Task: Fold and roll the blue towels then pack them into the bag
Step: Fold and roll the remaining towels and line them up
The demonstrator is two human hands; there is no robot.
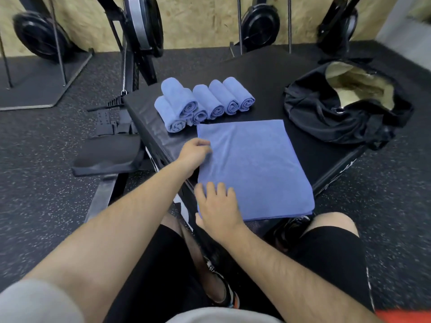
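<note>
My right hand (218, 206) lies flat, fingers straight and slightly spread, pressing the near left corner of the folded blue towel (254, 169). It grips nothing. My left hand (194, 155) sits at the towel's left edge with its fingers (206, 143) curled onto the cloth. The thumb is hidden beneath the hand, so I cannot tell whether I am pinching the edge or only touching it.

The folded towel lies on the near part of the black box (310, 150), and its near edge reaches the box's near edge. How many layers it has is hard to make out.

The rolled towels (217, 103) sit bunched on the box's far left part. One rides on top of the others and partly covers them, so their count is unclear.

The black bag (345, 122) slumps on the box's far right part, mouth open on a pale lining. Its inside is blurred.
</note>
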